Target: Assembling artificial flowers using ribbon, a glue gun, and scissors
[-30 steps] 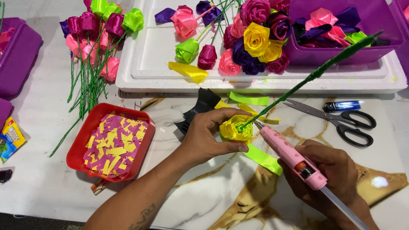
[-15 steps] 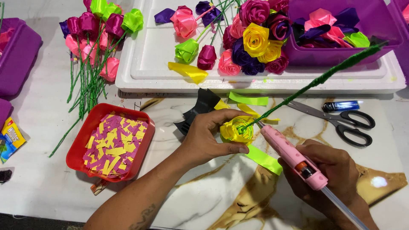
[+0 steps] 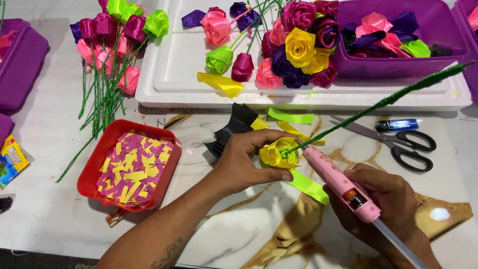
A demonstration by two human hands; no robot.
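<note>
Head view is showing my left hand [image 3: 244, 162] cupping a yellow ribbon rose [image 3: 280, 152] just above the marbled surface [image 3: 209, 234], its fingers [image 3: 269, 137] curled and clamped around the bloom from the left and below. A green wrapped stem [image 3: 383, 102] is running out of the rose's centre, its long axis slanting up and to the right, well past the scissors [image 3: 398, 142] and over the edge of the white foam tray [image 3: 308, 102].

My right hand [image 3: 383, 204] is gripping a pink glue gun [image 3: 338, 182], fingers closed around its body. I am seeing the gun lying on a diagonal from lower right to upper left, its nozzle touching or just beside the point where stem meets bloom. So the joint is sitting to the right of my left fingertips and at the gun's tip, with gun and stem forming a narrow V that is opening rightward.

A lime ribbon strip [image 3: 306, 187] is lying beneath the rose, and a red tray of paper scraps [image 3: 130, 169] is sitting well apart to the left.
</note>
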